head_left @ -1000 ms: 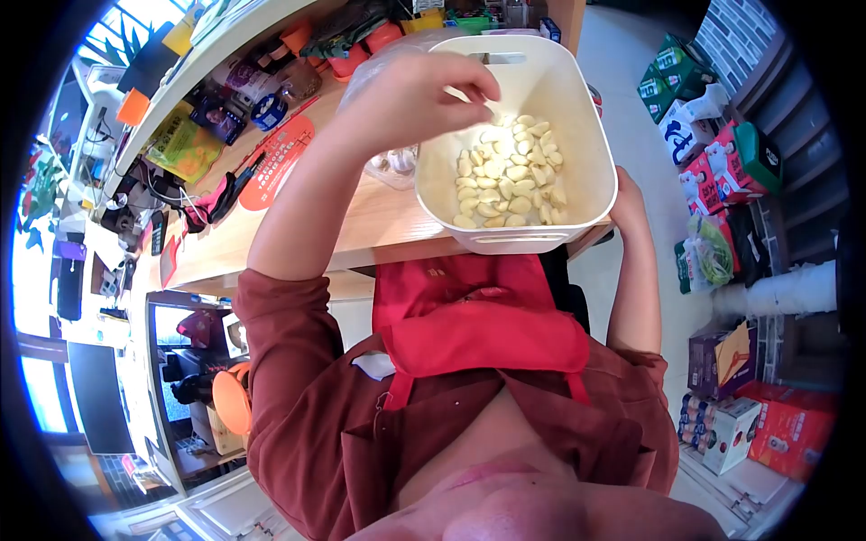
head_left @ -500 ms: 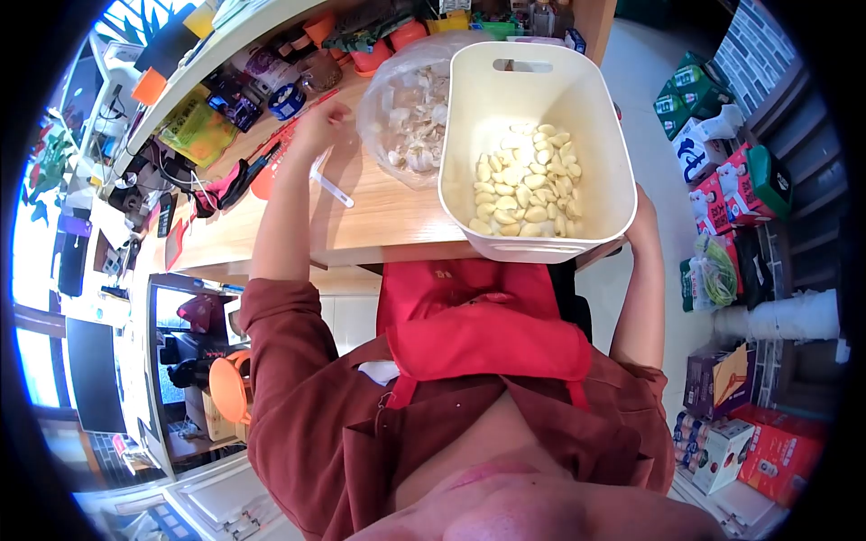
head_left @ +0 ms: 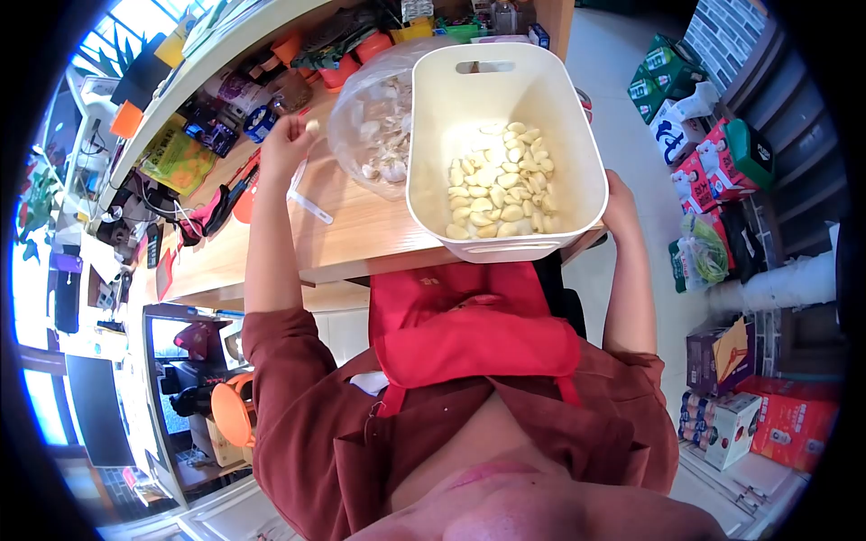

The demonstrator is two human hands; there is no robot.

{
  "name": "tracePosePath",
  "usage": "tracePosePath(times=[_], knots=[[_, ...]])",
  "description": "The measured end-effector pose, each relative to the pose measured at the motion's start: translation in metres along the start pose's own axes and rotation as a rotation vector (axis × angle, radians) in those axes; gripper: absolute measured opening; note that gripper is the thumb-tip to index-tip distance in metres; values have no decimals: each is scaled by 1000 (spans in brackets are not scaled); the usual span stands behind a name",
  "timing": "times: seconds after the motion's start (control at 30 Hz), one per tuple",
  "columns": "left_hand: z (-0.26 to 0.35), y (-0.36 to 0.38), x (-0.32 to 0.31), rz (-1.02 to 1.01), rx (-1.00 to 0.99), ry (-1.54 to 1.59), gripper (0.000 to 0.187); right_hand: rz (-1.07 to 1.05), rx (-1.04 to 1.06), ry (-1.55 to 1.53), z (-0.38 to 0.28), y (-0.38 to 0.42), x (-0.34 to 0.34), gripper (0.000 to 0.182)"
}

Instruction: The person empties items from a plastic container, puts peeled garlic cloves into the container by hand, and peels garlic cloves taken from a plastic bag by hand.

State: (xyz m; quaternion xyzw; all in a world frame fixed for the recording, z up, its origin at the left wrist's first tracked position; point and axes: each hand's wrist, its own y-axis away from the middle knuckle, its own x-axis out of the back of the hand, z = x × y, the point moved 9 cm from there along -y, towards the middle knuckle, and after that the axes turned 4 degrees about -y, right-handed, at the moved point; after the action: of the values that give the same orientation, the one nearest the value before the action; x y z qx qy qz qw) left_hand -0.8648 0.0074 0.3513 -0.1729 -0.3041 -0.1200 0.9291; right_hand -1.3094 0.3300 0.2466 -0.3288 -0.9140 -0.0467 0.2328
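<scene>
Left hand (head_left: 287, 140) pinches a small pale garlic clove (head_left: 312, 126) between closed fingertips above the wooden table (head_left: 361, 230). Right hand (head_left: 619, 200) grips the near corner of the cream plastic tub (head_left: 577, 135) of peeled cloves.

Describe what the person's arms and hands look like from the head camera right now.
Both hands are bare: no gloves, rings or watch visible. The left hand and right hand extend from bare forearms. Dark reddish-brown sleeves are pushed up near the elbows. A bright red apron covers the front of the shirt.
</scene>
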Motion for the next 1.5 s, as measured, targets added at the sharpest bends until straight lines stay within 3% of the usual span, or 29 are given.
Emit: tracePosePath(times=[0.03, 0.13, 0.23, 0.27, 0.37, 0.47, 0.6, 0.8, 0.9, 1.1, 1.23, 1.33, 1.43, 1.5], knots=[[53, 16, 2, 15, -131, 79, 15, -7, -16, 14, -4, 1, 2, 48], [177, 71, -19, -78, -376, 217, 23, -6, 9, 25, 0, 1, 0, 46], [267, 133, -50, -79, -793, -60, 28, -18, 43, 26, 0, -3, -2, 43], [277, 145, -65, -159, -816, -69, 29, -20, 50, 16, 3, -5, -2, 43], [283, 166, -101, -306, -888, -265, 36, -27, 42, -2, 9, -6, -4, 42], [281, 175, -91, -268, -870, -243, 41, -36, 26, 20, 9, -5, -2, 40], [285, 215, -80, -339, -943, -460, 39, -20, 24, 35, 14, -8, -2, 37], [262, 220, -76, -327, -932, -324, 28, -26, -38, -50, 13, -3, -3, 40], [266, 225, -54, -250, -1026, -210, 21, -28, -31, -76, 14, -6, -3, 43], [245, 241, 33, -179, -847, -218, 18, -26, -53, -4, 2, -2, -1, 51], [232, 268, 100, -14, -772, -279, 20, -12, -23, 90, 5, -6, 0, 51], [209, 278, 133, 73, -619, -413, 19, -106, -39, 299, -8, -4, 0, 52], [167, 276, 164, 155, -418, -534, 20, 26, 154, 549, -41, 2, 5, 47], [132, 263, 181, 192, -337, -634, 22, 26, 411, 561, -78, 10, -12, 43]])
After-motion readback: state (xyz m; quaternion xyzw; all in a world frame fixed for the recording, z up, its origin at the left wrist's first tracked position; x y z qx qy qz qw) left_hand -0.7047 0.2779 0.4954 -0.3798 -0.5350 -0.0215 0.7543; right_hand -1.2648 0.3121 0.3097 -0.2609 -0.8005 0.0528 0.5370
